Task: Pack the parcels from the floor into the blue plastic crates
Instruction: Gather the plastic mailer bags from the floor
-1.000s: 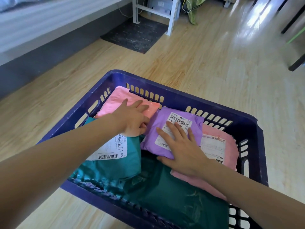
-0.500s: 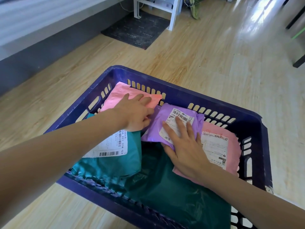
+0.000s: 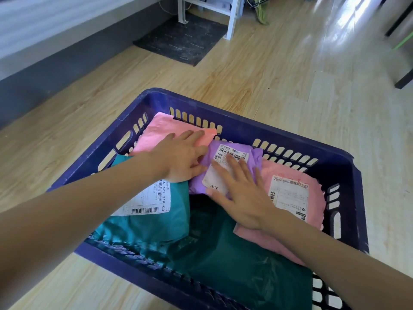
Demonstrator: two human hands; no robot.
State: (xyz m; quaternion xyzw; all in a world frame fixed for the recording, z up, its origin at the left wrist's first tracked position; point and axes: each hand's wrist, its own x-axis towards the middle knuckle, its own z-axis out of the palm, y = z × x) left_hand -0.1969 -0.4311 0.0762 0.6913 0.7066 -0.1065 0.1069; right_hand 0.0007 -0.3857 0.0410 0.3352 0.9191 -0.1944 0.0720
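The blue crate (image 3: 245,125), mid-frame, holds soft plastic mailing bags. The purple parcel (image 3: 253,158) lies by its far wall between the left pink parcel (image 3: 161,130) and the right pink parcel (image 3: 288,171), above a teal parcel (image 3: 156,224) and a dark green parcel (image 3: 234,265). Both hands lie flat with fingers straight: the right hand (image 3: 243,198) on the purple parcel's label (image 3: 232,153), the left hand (image 3: 181,157) on the left pink parcel. The crinkled film looks light, limp and slick; pinching a padded edge should hold best.

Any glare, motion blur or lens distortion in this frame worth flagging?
Head view: bright glare washes out the wooden floor at top right; the right hand is motion-smeared at the fingers over the purple parcel; the left hand looks sharper; wide-angle bowing curves the blue crate rim.
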